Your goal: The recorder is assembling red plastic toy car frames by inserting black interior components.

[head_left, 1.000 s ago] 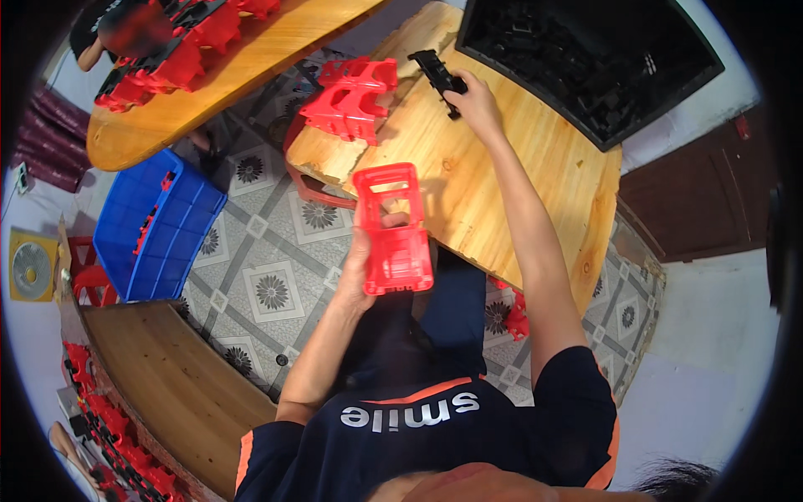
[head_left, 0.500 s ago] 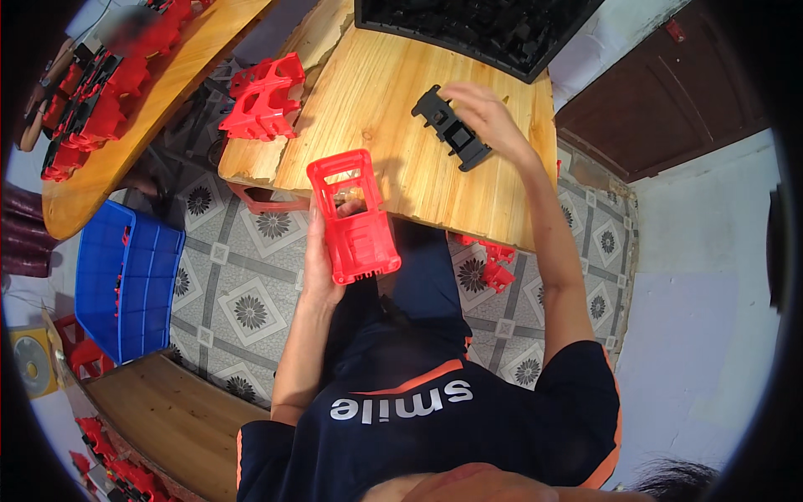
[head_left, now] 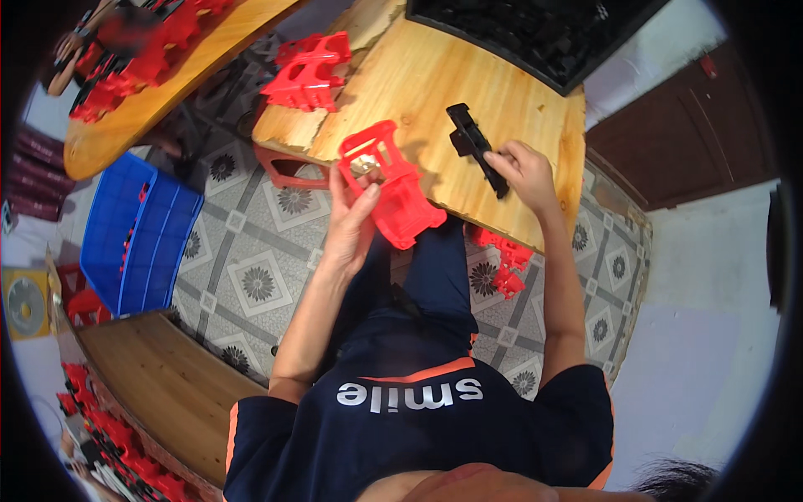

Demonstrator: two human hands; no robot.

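Observation:
My left hand (head_left: pixel 353 209) is closed on a red plastic frame (head_left: pixel 403 199), a hollow housing with a window-like opening at its far end. It is held tilted over the near edge of the wooden table. To the right, my right hand (head_left: pixel 520 170) pinches the near end of a long black plastic piece (head_left: pixel 477 149). That piece is tipped on its side just over the tabletop. A gap separates the two parts. Fingers behind the red frame are partly hidden.
Several red frames (head_left: pixel 309 71) stand at the table's (head_left: pixel 401 75) far left corner. A black bin (head_left: pixel 510 33) of dark parts sits at the back. On the left are a blue crate (head_left: pixel 138 243) and another wooden table (head_left: pixel 201 63) with red and black parts.
My right hand has come down onto the black piece and turned it onto its side. My left hand has tilted the red frame. The whole view has shifted.

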